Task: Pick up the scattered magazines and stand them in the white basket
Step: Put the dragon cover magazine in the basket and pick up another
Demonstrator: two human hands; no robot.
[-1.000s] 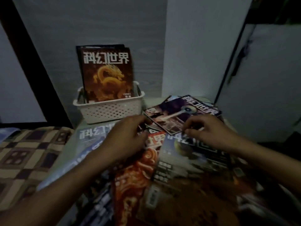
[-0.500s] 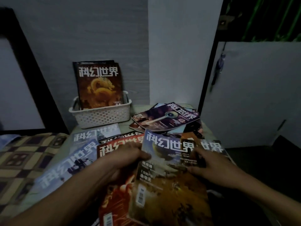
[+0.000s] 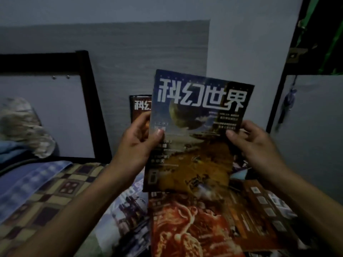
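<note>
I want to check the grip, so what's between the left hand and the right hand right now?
In the head view, the raised magazine spans the gap: the left hand pinches its left edge, the right hand its right edge.

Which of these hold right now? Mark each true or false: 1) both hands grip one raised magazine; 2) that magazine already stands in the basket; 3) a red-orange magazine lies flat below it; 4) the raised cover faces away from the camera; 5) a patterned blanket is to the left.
1) True. The left hand and the right hand hold the raised magazine by its side edges.
2) False. It is held in the air; the basket itself is hidden behind it.
3) True. The red-orange magazine lies flat beneath it.
4) False. The cover with its white title faces the camera.
5) True. The patterned blanket lies at the left.
</note>
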